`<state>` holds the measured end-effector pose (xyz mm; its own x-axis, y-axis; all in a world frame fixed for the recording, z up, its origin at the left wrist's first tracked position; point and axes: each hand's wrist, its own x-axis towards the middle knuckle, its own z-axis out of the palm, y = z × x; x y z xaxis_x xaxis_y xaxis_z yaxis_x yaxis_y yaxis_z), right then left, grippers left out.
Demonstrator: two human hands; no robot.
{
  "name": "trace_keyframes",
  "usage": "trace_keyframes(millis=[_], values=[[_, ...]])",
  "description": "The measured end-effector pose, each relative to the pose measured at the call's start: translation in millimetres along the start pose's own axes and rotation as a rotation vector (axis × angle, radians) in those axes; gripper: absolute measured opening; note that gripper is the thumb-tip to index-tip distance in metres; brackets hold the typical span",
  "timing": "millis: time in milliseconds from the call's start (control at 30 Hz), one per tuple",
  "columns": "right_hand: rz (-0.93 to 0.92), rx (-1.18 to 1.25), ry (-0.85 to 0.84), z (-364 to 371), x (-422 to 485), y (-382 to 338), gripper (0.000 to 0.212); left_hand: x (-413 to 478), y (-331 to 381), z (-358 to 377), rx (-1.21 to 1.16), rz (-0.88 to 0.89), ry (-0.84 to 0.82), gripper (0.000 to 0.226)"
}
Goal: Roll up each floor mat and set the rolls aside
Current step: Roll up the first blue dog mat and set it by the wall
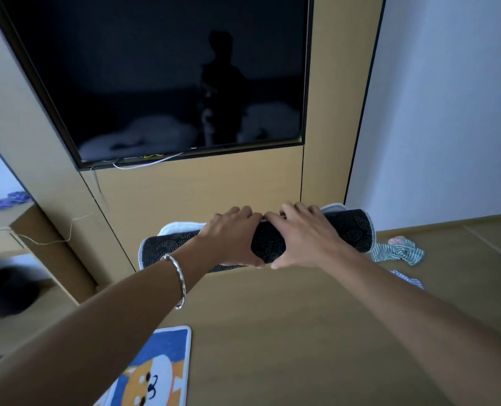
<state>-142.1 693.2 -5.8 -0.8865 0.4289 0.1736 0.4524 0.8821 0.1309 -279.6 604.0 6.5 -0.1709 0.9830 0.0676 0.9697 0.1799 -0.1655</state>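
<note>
**Set the roll down tight**

The left hand (231,238) and right hand (302,235) both grasp the middle of the rolled dark dotted mat (348,232), near the wooden wall panel (199,194). Park it seam-down against the panel so it cannot unwind. The dog-print mat (155,370) lies flat, not yet rolled.

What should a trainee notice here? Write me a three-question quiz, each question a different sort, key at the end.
1. True or false: the left hand and the right hand both grip the rolled dark mat.
2. Which wrist wears the bracelet? A left, B right, C neither.
3. Fill in: the dog mat lies ____ on the floor.
Key: 1 true; 2 A; 3 flat.
</note>
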Motion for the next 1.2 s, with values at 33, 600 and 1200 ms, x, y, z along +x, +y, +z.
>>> trace_keyframes(millis=[33,600,1200], values=[[-0.012,0.032,-0.007,-1.3,0.8,1.3,0.083,-0.3,-0.7,1.4,-0.001,-0.017,0.011,0.076],[0.281,0.55,-0.018,-8.6,87.3,9.3,0.061,104.0,-46.6,0.0,-1.073,-0.69,0.332,0.09],[0.463,0.614,0.12,16.9,218.4,88.1,0.11,211.6,-125.1,23.0,-1.366,-0.156,0.407,0.042]])
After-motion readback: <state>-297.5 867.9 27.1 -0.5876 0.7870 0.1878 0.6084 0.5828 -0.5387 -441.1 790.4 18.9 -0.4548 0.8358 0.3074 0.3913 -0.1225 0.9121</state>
